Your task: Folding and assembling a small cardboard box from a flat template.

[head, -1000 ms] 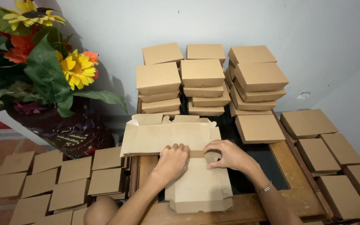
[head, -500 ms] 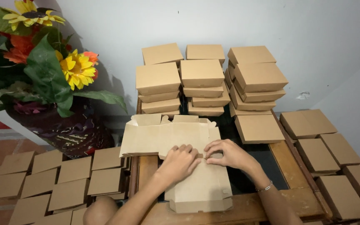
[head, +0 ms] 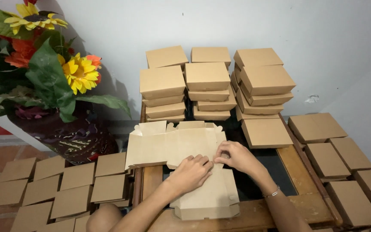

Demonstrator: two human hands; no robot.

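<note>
Fingers (head: pixel 202 161) of left hand (head: pixel 192 174) and right hand (head: pixel 235 157) pinching flat brown cardboard box blank (head: pixel 177 144), stacked square boxes (head: pixel 207 81) behind

Around the half-folded box (head: pixel 185 148) you have bare counter (head: pixel 295 161) only to its right, since stacked boxes (head: pixel 213 83) wall off the far side and the flower vase (head: pixel 71 137) blocks the left.
</note>
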